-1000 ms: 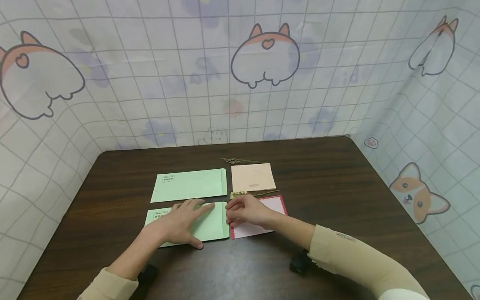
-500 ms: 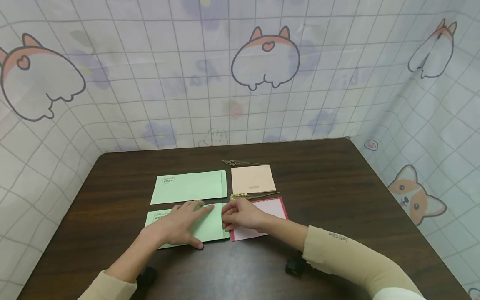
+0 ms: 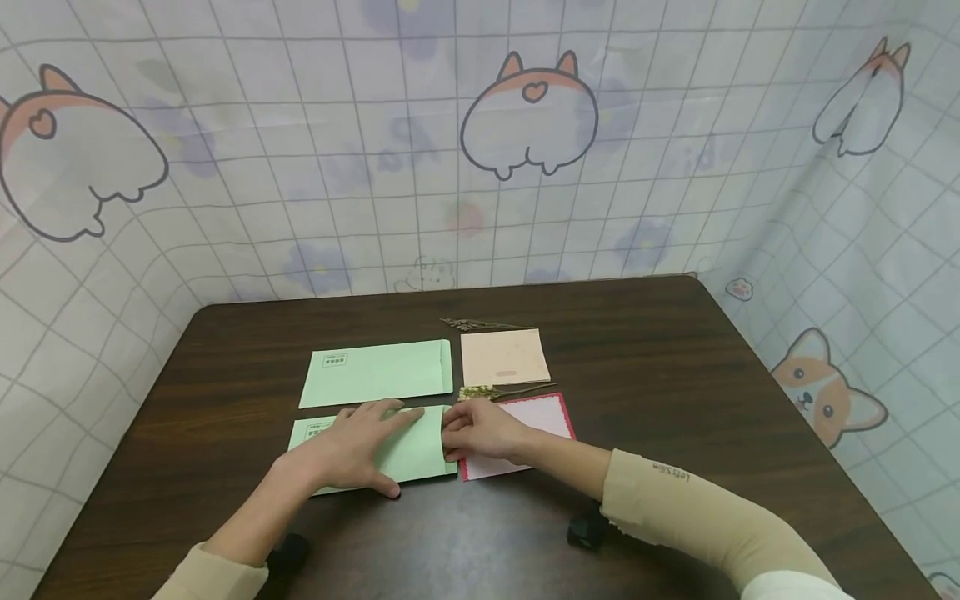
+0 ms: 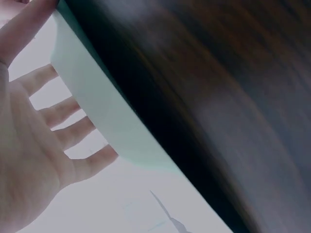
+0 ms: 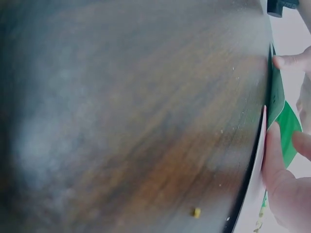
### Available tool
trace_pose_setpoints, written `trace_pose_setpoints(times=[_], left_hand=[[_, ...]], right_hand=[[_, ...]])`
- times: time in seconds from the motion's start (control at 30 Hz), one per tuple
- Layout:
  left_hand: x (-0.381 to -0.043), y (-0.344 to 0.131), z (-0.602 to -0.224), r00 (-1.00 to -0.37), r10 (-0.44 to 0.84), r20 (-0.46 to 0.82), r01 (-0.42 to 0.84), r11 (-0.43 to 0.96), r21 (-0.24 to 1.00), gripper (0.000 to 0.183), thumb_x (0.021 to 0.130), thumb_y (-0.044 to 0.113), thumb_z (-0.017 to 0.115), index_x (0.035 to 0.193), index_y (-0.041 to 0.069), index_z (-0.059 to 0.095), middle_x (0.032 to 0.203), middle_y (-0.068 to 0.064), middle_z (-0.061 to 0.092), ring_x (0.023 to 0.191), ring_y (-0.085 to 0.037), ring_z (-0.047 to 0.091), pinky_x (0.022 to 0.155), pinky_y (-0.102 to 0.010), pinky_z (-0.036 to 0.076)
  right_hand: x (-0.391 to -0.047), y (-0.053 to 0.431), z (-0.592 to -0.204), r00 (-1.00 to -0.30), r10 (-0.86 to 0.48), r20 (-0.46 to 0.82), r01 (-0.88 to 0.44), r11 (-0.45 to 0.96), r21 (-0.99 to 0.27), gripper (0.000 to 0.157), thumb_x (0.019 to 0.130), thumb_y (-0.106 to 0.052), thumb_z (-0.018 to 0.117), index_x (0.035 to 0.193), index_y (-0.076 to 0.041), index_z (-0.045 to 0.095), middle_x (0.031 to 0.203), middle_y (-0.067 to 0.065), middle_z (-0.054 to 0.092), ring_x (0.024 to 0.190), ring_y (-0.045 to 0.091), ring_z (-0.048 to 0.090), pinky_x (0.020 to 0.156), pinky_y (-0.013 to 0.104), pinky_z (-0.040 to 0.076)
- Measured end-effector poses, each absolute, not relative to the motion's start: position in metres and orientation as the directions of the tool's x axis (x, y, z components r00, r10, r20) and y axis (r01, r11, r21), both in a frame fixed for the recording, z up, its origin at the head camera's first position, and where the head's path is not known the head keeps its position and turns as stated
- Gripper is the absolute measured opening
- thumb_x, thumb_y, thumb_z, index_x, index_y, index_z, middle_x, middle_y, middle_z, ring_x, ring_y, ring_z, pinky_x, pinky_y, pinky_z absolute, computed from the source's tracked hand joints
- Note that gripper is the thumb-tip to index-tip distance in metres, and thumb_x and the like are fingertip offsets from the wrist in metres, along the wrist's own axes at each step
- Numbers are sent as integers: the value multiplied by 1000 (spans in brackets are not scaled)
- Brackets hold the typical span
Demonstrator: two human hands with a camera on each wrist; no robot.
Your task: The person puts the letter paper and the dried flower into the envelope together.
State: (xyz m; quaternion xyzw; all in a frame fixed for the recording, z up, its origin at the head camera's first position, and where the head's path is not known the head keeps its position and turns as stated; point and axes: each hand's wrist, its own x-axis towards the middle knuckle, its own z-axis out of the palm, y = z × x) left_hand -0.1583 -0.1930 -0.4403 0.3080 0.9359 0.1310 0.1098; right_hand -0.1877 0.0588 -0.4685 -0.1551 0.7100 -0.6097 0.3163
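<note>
The near pale green envelope (image 3: 420, 454) lies flat on the table, printed on its left end. Spread fingers of my left hand (image 3: 348, 448) rest on it and press its top, the thumb by its near edge. At the envelope's right end, my right hand (image 3: 489, 430) pinches the flap edge with curled fingers. The right wrist view shows a darker green inner side (image 5: 290, 133) between that hand's thumb and finger. Partly under the right forearm is a white-pink card with a red border (image 3: 551, 415). A yellowish dried flower sprig (image 3: 478, 392) lies just beyond it.
A second green envelope (image 3: 378, 372) lies behind the first. To its right is a peach card (image 3: 506, 357), with a dark dried sprig (image 3: 480, 324) along its far edge. Dark objects sit below both wrists. A small yellow bit (image 5: 196, 212) lies on the wooden table (image 3: 675, 375).
My right hand has moved slightly left, from beside the envelope's end onto its flap edge. My left hand has stayed in place on the envelope.
</note>
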Motion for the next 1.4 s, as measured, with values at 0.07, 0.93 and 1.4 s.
trace_pose_setpoints(times=[0.07, 0.93, 1.4], left_hand=[[-158, -196, -441, -801, 583, -135, 528, 794, 301, 106, 70, 51, 93, 157, 18, 43, 149, -15, 45, 136, -36, 44, 100, -66, 38], [-156, -202, -443, -805, 588, -86, 552, 794, 256, 104, 69, 47, 91, 156, 16, 44, 139, -9, 52, 127, -31, 51, 96, -61, 42], [-158, -203, -445, -803, 589, -94, 550, 792, 264, 104, 70, 46, 92, 157, 15, 43, 140, -11, 50, 128, -33, 49, 99, -63, 38]], right_hand=[[-187, 59, -468, -745, -612, -266, 169, 212, -962, 28, 96, 3, 62, 121, 16, 58, 102, 16, 72, 83, 23, 73, 79, 38, 61], [-195, 91, -450, -761, -603, -238, 67, 292, -954, 29, 97, -6, 67, 123, 8, 64, 102, 16, 71, 90, 28, 72, 84, 39, 60], [-207, 144, -453, -829, -512, -225, -4, 407, -913, 27, 98, -14, 71, 118, 3, 70, 100, 13, 72, 88, 25, 71, 77, 38, 60]])
